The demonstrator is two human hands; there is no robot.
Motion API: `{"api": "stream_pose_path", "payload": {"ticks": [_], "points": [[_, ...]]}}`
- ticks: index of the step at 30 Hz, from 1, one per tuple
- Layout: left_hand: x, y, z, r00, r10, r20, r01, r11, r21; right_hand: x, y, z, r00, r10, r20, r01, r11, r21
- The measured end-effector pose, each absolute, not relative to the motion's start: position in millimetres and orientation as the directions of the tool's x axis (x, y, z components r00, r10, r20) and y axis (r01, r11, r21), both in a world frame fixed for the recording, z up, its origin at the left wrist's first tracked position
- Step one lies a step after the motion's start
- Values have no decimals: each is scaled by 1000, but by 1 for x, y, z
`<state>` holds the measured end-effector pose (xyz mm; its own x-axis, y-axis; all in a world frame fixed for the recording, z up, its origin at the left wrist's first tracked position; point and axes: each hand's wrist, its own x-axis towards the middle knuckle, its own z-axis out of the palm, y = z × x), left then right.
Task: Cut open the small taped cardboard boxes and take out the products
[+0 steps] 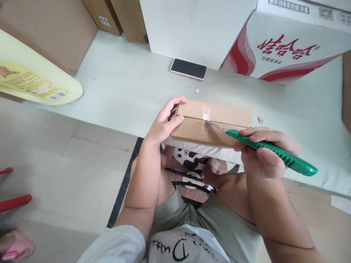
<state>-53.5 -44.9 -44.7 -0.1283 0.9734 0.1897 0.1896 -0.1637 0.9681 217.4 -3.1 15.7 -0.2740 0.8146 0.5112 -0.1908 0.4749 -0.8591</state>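
Note:
A small flat brown cardboard box [219,122] lies at the near edge of the pale table [128,87], sealed with clear tape [206,115] across its seam. My left hand [164,120] grips the box's left end, thumb on top and fingers curled over the far edge. My right hand [267,151] is closed round a green utility knife [274,151]. Its blade tip rests on the tape at the seam, near the middle of the box.
A dark phone [188,68] lies face up behind the box. A white carton with red lettering [287,40] stands at the back right, brown cartons [55,33] at the back left. A pale yellow bottle [33,78] lies on the left. My knees are below the table edge.

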Motion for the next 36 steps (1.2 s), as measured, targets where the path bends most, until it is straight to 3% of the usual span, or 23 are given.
{"api": "stream_pose_path", "payload": {"ticks": [10,13,16,19,22,27,31,33,36], "points": [[-54,-40,-55,-126,954,273,152,-254,955,229,17,3,-188,774,604,-265,552,-790],[-56,-38,-62,-156,936,315,139,-295,945,244,33,2,50,746,664,-230,656,-719],[-57,-39,-63,-197,916,349,163,-320,933,268,57,-8,308,687,659,56,678,-733],[-55,-44,-51,-234,909,345,215,-298,930,295,84,-31,170,721,672,509,520,-686],[-51,-50,-35,-276,900,338,254,-271,929,316,103,-60,-86,865,494,771,372,-517],[-51,-59,-21,-310,889,336,199,-285,938,329,116,-97,-226,941,252,826,322,-463],[-55,-64,-22,-270,892,362,139,-337,931,330,116,-102,-241,958,158,841,287,-458],[-56,-65,-24,-226,906,359,142,-333,932,326,109,-91,-214,954,208,844,288,-453],[-55,-66,-27,-72,948,309,199,-289,936,314,83,-61,-182,881,436,744,413,-525]]}}
